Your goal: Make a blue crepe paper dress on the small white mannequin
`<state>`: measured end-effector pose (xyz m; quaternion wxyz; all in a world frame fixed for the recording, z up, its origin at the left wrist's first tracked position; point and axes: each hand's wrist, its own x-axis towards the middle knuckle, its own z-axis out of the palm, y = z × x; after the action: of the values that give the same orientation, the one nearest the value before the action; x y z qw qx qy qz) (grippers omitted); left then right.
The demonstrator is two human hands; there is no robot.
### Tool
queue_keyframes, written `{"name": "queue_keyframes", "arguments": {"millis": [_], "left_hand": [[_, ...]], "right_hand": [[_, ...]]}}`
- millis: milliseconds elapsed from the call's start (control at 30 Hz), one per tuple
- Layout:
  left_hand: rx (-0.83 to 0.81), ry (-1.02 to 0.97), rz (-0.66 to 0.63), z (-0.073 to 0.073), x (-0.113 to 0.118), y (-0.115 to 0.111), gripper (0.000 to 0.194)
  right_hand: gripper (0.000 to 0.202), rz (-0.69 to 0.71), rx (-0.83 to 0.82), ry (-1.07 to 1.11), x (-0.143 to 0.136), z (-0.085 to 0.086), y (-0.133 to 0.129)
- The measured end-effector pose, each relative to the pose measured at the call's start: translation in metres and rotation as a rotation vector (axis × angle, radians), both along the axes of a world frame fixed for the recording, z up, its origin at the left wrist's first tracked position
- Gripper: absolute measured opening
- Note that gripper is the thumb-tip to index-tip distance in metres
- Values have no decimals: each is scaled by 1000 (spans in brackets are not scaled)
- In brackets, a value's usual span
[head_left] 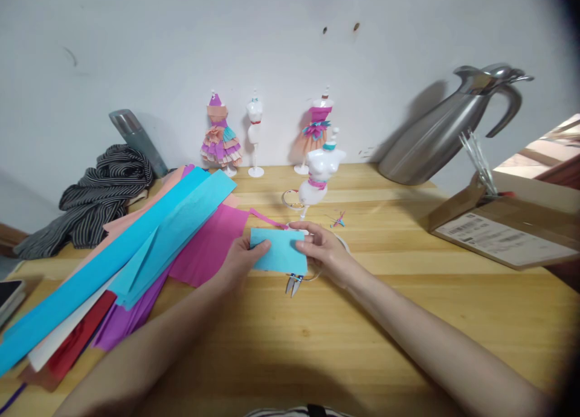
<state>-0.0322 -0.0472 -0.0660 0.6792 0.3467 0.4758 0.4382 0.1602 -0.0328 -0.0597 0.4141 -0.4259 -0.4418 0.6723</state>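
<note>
A light blue paper rectangle (280, 252) is held up between both hands over the table. My left hand (242, 257) pinches its left edge with the thumb on top. My right hand (319, 248) grips the right edge, fingers partly behind it. Small scissors (293, 284) lie below the paper, their handles mostly hidden. Behind my right hand stands a white mannequin (324, 166) with a pink band at its waist. A pink sheet (211, 245) lies left of my left hand, and a thin pink strip (267, 218) runs behind the paper.
Long colored paper sheets (136, 248) cover the left side, beside a striped cloth (109, 187). Other mannequins, one in a ruffled dress (221, 142), stand along the wall. At right are a metal jug (435, 130) and a cardboard box (507, 223).
</note>
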Motion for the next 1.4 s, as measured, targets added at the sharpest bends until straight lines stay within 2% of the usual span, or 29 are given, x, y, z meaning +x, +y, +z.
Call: {"name": "queue_keyframes", "arguments": {"millis": [133,333,467,533,633,700,767,833,867,967,1033,1100,1233,1333,1400], "left_hand": [[60,-5,15,2,-2,2,44],[39,21,-14,7,-5,5,47],[114,107,-20,5,-7,9,41],[198,209,-95,7,-10,11,35],[331,357,-273,18,-13,9,24],[384,407,-388,27,-14,6,19],[410,419,-444,34,-13,4,18],[418,383,-392,35,-12,4,21],[405,351,-333,34,-12,5,28],[272,231,-192,24,-10,9,44],[167,173,-181,16,-9,11,45],[128,128,-171,9,-6,10,46],[192,66,-135,4,0,8,48],[228,93,-89,7,0,8,44],[253,117,-101,11,-3,9,40]], "right_hand": [[66,7,-18,-23,-3,-6,0],[56,-63,73,-47,-3,-9,0],[48,-4,124,-80,1,-3,1],[44,13,193,-114,4,1,1],[46,25,288,-163,6,5,1],[48,83,283,-165,4,6,-1],[43,184,220,-139,2,7,-4],[35,231,143,-109,-2,7,-6],[34,211,114,-90,-3,7,-8],[36,17,108,-24,-6,7,-9],[36,-95,141,15,-8,4,-9],[35,-147,168,34,-9,1,-9],[34,-136,141,63,-13,-6,-11],[34,-103,128,73,-12,-8,-12],[34,-62,157,56,-10,-8,-12]]}}
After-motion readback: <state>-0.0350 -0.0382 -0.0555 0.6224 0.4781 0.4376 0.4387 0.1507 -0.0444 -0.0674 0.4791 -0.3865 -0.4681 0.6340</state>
